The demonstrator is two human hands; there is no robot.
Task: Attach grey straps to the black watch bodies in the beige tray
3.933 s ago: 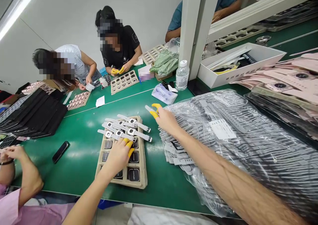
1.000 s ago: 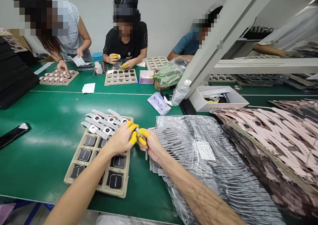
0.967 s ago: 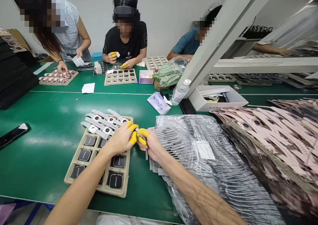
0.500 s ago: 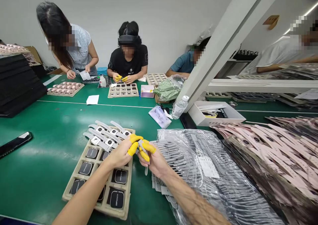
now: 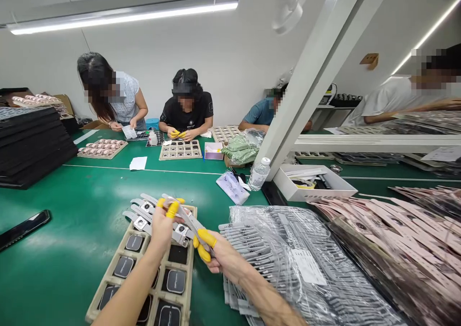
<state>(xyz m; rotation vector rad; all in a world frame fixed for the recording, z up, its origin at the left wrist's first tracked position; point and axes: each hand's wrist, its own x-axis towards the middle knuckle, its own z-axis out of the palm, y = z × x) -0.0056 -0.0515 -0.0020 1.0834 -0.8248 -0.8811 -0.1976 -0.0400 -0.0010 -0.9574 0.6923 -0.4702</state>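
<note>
A grey watch strap (image 5: 189, 222) stretches between my hands above a beige tray (image 5: 188, 283); a watch case on it cannot be made out. My left hand (image 5: 162, 227), in yellow finger cots, pinches its far end. The near end is in the closed fingers of my right hand (image 5: 220, 253), which also wears yellow cots. Square dark-faced watch cases (image 5: 124, 267) sit in the tray's compartments, and one compartment at the right shows only its black bottom. Several watches with grey straps (image 5: 139, 223) lie across the tray's far end, partly behind my left hand.
Bagged grey straps (image 5: 277, 249) lie at my right, beside pink-strapped watches (image 5: 382, 225). A phone (image 5: 25, 230) lies left. Farther off stand a water bottle (image 5: 259, 175), a white box (image 5: 317, 187) and black stacked trays (image 5: 32, 148). Co-workers sit or stand across the green table (image 5: 90, 206).
My hands have moved apart, the left one up and leftward, the right one slightly downward, and the strap now spans the gap. The camera view has tilted up.
</note>
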